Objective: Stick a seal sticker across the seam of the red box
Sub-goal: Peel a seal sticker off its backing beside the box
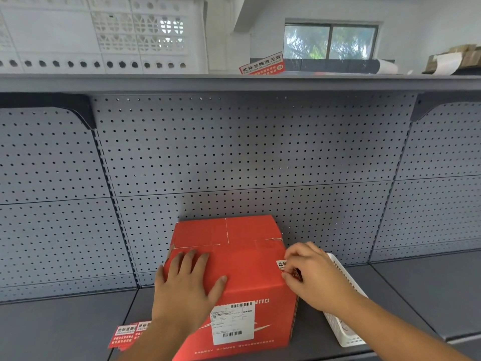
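Note:
A red cardboard box [244,267] stands on the grey shelf, a white shipping label on its near face. My left hand [186,285] lies flat on the box's top, fingers spread. My right hand [312,278] is at the box's right edge, its fingertips pinching a red-and-white seal sticker [282,264] that lies against the corner. Most of the sticker is hidden by my fingers. A seam runs across the top of the box toward the back.
A stack of red seal stickers [125,334] lies on the shelf, left of the box. A white plastic basket [343,316] sits right of it, under my right forearm. Grey pegboard [247,157] rises behind. A white crate [104,35] and another sticker [261,64] rest on the upper shelf.

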### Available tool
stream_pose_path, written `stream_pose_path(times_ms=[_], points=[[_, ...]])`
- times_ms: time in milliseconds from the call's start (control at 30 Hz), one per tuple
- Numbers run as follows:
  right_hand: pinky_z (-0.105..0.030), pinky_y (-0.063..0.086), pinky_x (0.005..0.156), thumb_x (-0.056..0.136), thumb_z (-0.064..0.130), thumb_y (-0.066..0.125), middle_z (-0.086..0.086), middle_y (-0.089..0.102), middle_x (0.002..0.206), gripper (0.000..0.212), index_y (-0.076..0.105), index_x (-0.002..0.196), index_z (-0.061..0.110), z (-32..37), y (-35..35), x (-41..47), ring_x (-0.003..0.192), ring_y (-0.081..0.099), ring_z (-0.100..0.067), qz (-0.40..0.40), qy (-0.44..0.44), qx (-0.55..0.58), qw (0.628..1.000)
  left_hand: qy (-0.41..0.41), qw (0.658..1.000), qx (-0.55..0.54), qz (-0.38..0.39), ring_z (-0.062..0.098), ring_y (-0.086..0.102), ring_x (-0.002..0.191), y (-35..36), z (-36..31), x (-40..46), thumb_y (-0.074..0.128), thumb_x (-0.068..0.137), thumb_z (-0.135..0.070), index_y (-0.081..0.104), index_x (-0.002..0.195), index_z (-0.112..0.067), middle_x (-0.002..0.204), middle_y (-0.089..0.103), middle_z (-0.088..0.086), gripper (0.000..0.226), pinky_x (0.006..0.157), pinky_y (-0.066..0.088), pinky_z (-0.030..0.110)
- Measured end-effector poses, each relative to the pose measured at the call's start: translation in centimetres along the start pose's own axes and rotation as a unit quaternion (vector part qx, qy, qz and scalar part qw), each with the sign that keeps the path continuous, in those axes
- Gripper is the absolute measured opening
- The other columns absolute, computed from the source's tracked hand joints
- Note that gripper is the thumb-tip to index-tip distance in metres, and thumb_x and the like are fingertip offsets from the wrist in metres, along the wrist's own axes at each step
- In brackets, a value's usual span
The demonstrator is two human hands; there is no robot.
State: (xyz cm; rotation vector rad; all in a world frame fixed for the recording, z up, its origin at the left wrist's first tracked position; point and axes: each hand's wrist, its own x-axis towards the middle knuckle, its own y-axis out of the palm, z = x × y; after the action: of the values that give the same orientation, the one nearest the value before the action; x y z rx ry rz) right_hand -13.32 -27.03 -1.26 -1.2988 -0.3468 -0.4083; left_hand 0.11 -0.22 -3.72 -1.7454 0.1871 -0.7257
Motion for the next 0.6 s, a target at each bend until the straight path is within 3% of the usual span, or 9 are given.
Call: stream_pose_path(times_ms=[333,600], points=[[-0.011,0.031,0.086,0.086,0.023,0.073,0.022,0.055,0.104,0.02,0.065,0.068,0.025,-0.8,-1.0,-0.4,0.107,0.04,0.006,-0.013,0.096,0.083,0.992,0.0,1.0,0.003,-0.001,0.027,0.036,0.142,0.1,0.1,-0.1,0.023,0.089,-0.081,0.047,0.142,-0.035,0.15,0.05,-0.004,0.075,0.113,0.032,0.062],[-0.006,0.03,0.085,0.088,0.018,0.071,0.017,0.057,0.104,0.02,0.066,0.069,0.022,-1.8,-2.1,-1.1,0.104,0.048,-0.009,-0.029,0.153,0.098,0.983,-0.001,1.0,0.001,-0.003,0.027,0.035,0.144,0.1,0.0,-0.2,0.02,0.088,-0.082,0.046,0.144,-0.035,0.152,0.049,-0.004,0.077,0.115,0.031,0.063]])
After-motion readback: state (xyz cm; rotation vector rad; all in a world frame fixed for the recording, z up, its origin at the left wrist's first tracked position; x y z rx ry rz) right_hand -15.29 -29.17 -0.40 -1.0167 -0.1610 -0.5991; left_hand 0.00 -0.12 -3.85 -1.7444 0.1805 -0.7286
